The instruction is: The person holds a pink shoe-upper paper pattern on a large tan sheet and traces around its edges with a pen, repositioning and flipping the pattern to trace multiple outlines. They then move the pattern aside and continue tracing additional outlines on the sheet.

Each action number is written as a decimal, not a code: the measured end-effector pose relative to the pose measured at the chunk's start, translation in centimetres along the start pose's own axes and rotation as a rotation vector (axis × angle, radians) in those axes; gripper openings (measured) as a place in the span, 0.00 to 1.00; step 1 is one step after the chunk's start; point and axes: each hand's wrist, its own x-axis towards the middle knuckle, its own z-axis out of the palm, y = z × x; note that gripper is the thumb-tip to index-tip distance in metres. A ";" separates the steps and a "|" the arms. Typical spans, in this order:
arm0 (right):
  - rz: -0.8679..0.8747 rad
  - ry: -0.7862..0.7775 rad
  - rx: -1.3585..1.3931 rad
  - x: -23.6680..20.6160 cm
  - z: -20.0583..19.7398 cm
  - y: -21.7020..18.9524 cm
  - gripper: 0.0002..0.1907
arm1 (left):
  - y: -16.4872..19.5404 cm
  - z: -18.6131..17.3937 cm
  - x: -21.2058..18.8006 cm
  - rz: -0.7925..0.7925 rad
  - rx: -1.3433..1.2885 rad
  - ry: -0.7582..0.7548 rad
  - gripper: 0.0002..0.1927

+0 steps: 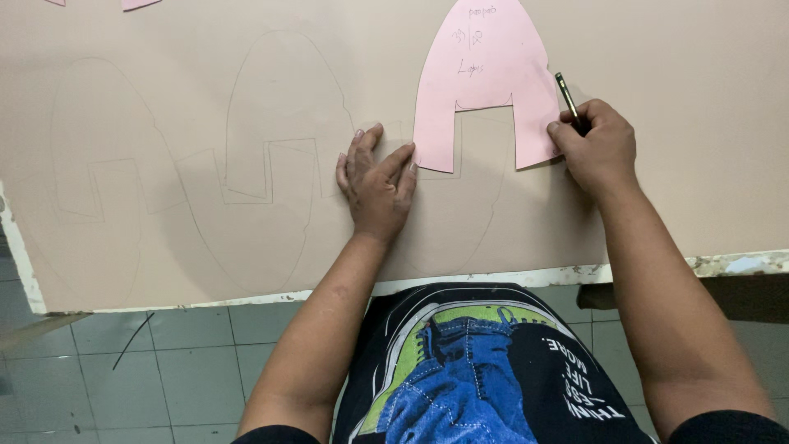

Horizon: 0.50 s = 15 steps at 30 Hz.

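pencil (pixel 568 96) beside pink template (pixel 485 78)

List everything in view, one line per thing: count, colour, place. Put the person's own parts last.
pink template: one, pink, arch-shaped with a notch, lying on the beige sheet at upper centre-right.
pencil: one, dark with a light tip, in the right hand by the template's right edge.
beige sheet: one, beige, covering the table, with faint traced outlines left of the template.
pink pieces: two, pink, cut off at the top-left edge.
table edge: one, worn white, along the sheet's near side.
tiled floor: grey-green, below the table.
left hand: flat on the sheet, fingertips at the template's lower left leg.
right hand: gripping the pencil.
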 end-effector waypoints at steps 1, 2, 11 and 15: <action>0.010 -0.002 -0.010 0.0 0.0 0.0 0.13 | 0.0 0.0 0.0 -0.002 -0.001 -0.001 0.13; 0.020 -0.004 -0.020 0.0 -0.1 0.0 0.13 | 0.1 0.1 0.0 -0.005 -0.002 -0.002 0.13; -0.023 -0.004 -0.034 0.2 -0.1 0.1 0.12 | -0.2 0.4 0.0 0.001 -0.001 0.004 0.13; 0.046 -0.024 -0.005 0.3 0.1 0.2 0.12 | -0.3 0.6 0.0 0.010 0.013 0.018 0.12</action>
